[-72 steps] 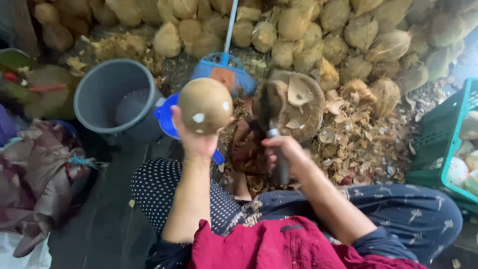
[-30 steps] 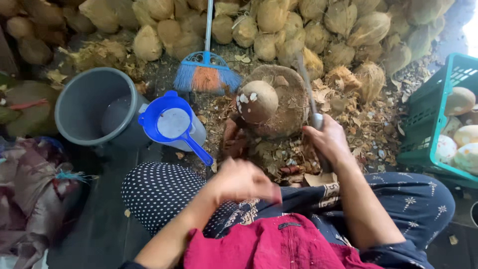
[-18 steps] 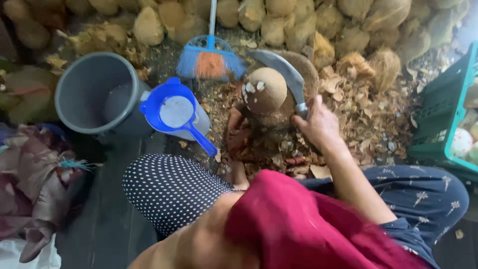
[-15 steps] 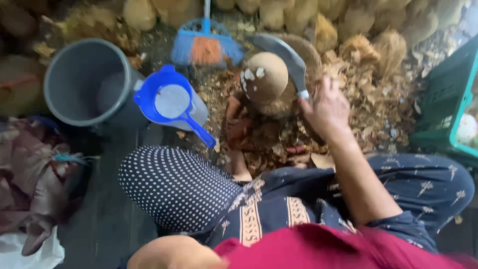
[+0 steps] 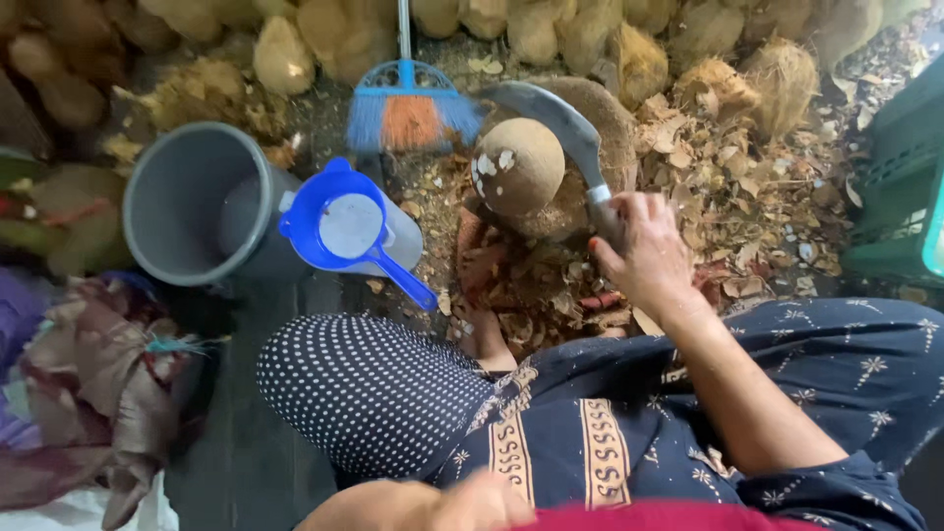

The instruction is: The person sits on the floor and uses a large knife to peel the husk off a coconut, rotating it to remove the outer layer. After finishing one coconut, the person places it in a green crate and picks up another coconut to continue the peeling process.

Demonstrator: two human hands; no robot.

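Just left of hand (image 5: 644, 254), coconut (image 5: 518, 165)

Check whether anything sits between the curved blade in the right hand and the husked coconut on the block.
Nothing visible does. The right hand grips the curved knife, whose blade arcs right alongside the husked coconut on the chopping block; only husk scraps lie around.

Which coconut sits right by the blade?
The round brown husked coconut on the block, beside the curved blade; the others lie unhusked along the back.
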